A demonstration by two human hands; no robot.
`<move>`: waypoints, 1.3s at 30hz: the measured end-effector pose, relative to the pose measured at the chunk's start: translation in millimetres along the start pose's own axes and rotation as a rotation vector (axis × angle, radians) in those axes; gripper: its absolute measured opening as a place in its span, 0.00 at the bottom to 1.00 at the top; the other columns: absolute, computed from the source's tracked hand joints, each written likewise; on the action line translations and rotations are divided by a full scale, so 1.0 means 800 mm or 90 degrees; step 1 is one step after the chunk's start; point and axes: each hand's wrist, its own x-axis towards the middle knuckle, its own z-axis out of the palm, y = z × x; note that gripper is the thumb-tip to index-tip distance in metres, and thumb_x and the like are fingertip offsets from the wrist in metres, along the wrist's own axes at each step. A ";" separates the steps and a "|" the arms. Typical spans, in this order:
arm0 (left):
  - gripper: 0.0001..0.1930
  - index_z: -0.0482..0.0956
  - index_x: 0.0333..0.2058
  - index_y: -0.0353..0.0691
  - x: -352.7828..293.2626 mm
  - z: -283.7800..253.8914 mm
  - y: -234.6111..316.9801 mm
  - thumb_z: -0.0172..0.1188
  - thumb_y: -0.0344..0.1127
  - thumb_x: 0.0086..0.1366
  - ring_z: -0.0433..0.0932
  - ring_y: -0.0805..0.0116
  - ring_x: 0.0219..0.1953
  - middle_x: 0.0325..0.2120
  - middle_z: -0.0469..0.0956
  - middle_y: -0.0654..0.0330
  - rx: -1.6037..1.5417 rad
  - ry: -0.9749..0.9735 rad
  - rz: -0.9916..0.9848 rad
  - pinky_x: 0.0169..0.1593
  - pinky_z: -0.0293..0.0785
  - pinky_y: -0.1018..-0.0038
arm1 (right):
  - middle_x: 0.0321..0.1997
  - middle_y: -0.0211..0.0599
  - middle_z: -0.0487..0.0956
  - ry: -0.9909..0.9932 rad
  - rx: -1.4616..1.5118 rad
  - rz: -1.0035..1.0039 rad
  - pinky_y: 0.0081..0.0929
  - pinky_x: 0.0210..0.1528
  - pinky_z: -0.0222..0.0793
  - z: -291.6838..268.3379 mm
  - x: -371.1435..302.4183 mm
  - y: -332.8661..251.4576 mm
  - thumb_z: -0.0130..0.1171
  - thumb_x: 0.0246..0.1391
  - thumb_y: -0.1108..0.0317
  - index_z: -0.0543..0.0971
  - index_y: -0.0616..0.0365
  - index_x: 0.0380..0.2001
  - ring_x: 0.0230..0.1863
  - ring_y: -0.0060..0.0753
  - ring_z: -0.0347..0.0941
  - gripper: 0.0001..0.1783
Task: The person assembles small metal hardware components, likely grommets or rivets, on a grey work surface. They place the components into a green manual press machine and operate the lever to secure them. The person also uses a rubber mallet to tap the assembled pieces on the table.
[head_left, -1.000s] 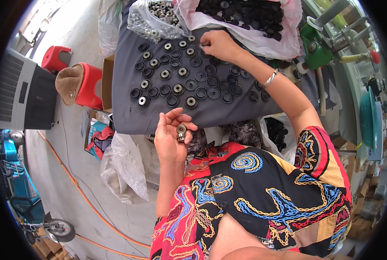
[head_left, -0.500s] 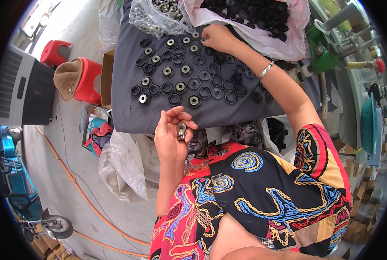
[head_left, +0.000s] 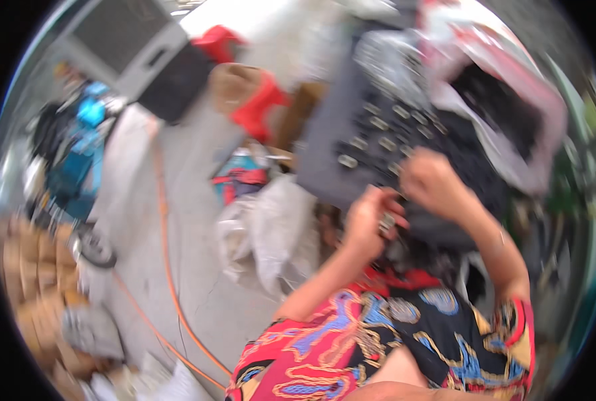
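Observation:
The whole view is smeared by motion. My left hand (head_left: 366, 224) is at the near edge of the grey cloth-covered table (head_left: 325, 164), its fingers curled around small metal bearings (head_left: 385, 223). Just right of it, over the cloth, hovers my right hand (head_left: 433, 182) with its fingers bent in. Whatever its fingertips may hold is too blurred to see. Beyond both hands lie several metal bearings (head_left: 359, 143) on the table, seated in black ring-shaped caps as the earlier picture shows more sharply.
A clear plastic bag (head_left: 393, 67) and a pink-white sack (head_left: 538, 127) of black parts rest at the table's far side. To the left are a red stool (head_left: 261, 110) with a tan hat (head_left: 236, 87), a white plastic bag (head_left: 281, 234) and an orange hose (head_left: 166, 234) along the floor.
The view has swung left, so the table appears farther right. My right hand has come back from beside the far bags to near my left hand, which still holds the bearings.

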 end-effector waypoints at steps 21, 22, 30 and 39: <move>0.22 0.77 0.43 0.37 -0.027 0.006 -0.026 0.40 0.49 0.74 0.80 0.70 0.31 0.33 0.80 0.57 0.115 -0.016 0.035 0.26 0.74 0.74 | 0.36 0.49 0.76 -0.162 0.010 -0.079 0.39 0.39 0.75 0.031 -0.055 -0.079 0.58 0.45 0.71 0.76 0.65 0.30 0.42 0.48 0.76 0.09; 0.22 0.77 0.43 0.37 -0.027 0.005 -0.018 0.40 0.49 0.74 0.79 0.71 0.30 0.32 0.80 0.58 0.098 -0.011 0.051 0.25 0.73 0.75 | 0.36 0.48 0.76 -0.122 0.007 -0.102 0.39 0.39 0.75 0.038 -0.057 -0.074 0.58 0.45 0.71 0.76 0.64 0.30 0.42 0.47 0.76 0.09; 0.18 0.74 0.35 0.41 -0.023 0.003 -0.051 0.45 0.49 0.73 0.76 0.72 0.19 0.24 0.76 0.60 0.066 -0.131 0.025 0.16 0.59 0.80 | 0.28 0.41 0.77 0.098 0.302 0.274 0.29 0.30 0.72 0.037 -0.080 -0.071 0.60 0.46 0.81 0.78 0.64 0.33 0.26 0.34 0.78 0.08; 0.18 0.75 0.28 0.40 -0.022 -0.006 -0.053 0.51 0.47 0.71 0.71 0.78 0.14 0.18 0.73 0.65 0.187 -0.102 0.130 0.14 0.58 0.81 | 0.29 0.42 0.78 0.107 0.276 0.213 0.27 0.29 0.71 0.031 -0.072 -0.064 0.61 0.46 0.80 0.80 0.66 0.34 0.26 0.33 0.76 0.09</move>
